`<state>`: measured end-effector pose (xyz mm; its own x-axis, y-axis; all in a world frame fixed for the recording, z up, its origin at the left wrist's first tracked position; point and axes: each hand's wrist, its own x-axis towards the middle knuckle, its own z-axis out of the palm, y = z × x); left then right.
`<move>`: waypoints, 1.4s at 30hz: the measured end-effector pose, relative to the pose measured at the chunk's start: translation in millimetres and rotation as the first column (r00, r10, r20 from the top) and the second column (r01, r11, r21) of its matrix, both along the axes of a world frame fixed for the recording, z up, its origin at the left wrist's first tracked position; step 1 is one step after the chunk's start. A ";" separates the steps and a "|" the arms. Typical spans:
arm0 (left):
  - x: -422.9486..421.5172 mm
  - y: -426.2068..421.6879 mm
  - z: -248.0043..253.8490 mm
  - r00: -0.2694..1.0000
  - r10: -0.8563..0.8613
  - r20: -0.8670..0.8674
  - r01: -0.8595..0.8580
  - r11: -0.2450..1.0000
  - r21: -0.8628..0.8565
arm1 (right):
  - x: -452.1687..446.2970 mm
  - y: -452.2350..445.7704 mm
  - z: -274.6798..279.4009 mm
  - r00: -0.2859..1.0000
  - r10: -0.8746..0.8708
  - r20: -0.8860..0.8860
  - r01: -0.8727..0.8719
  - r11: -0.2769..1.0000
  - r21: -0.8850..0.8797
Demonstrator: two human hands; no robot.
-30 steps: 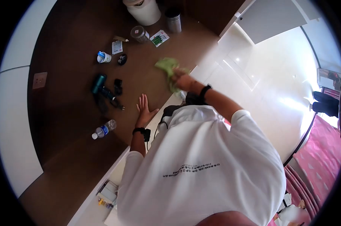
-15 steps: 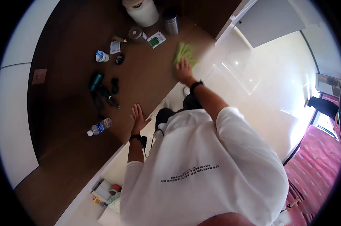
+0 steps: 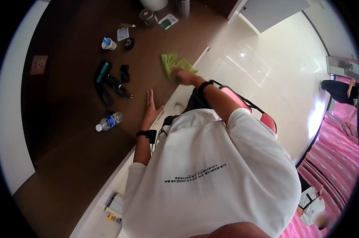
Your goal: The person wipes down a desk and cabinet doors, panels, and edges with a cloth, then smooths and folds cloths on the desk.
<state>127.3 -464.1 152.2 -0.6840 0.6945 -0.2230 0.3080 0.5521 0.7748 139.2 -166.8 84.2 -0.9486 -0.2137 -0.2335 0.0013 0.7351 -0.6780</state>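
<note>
My right hand (image 3: 183, 75) grips a bunched green cloth (image 3: 169, 64) against the brown tabletop (image 3: 147, 63), close to the front edge. Parts of the cloth stick out on both sides of the fingers, slightly blurred. My left hand (image 3: 151, 110) rests at the table's edge, fingers stretched out and thumb apart, holding nothing. Left of it lie a clear plastic bottle (image 3: 110, 121) with a blue label and a dark green hair dryer (image 3: 104, 73) with its cord and plug. A small black object (image 3: 125, 73) is beside the dryer.
Farther back are a paper cup (image 3: 108, 44), a round black item (image 3: 129, 43), a glass jar (image 3: 148, 18), a printed packet (image 3: 168, 21) and a metal tumbler (image 3: 183, 7). A pink chair (image 3: 231, 98) is by my right side. People are near the pink bed (image 3: 326, 158).
My right hand has drawn the cloth leftward along the table, nearer my left hand. The left hand's fingers have come closer together. The view has shifted, and the pink chair now shows.
</note>
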 end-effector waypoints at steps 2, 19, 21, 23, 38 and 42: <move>2.3 -1.1 9.2 0.999 0.011 -0.035 -0.009 0.998 0.060 | 11.2 -57.6 -10.5 0.982 0.152 -0.108 -0.141 0.985 0.103; -19.5 -15.0 -57.7 0.958 -0.177 -0.224 0.117 0.959 -0.258 | 62.4 -146.3 28.7 0.962 -0.195 -0.193 0.246 0.924 0.292; -13.4 -23.6 -51.5 0.971 -0.147 -0.186 0.095 0.959 -0.266 | 64.9 -155.1 30.9 0.961 -0.213 -0.176 0.260 0.911 0.319; -12.2 -39.9 -59.9 0.987 -0.137 -0.087 0.108 0.954 -0.279 | 73.4 -169.1 51.8 0.987 -0.156 -0.037 0.159 0.918 0.363; 26.0 -58.0 -37.5 0.951 -0.034 -0.309 0.009 0.996 -0.085 | 27.2 -146.9 25.4 0.984 0.001 0.176 -0.088 0.867 0.490; 38.2 -82.9 -32.8 0.959 0.045 -0.278 -0.093 0.983 -0.158 | 51.3 -184.5 50.7 0.986 -0.041 0.162 -0.048 0.858 0.512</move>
<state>165.6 -547.0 119.3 -0.7799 0.6120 -0.1308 0.4509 0.6944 0.5607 190.5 -351.3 134.9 -0.8876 -0.0249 -0.4599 0.0740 0.9778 -0.1958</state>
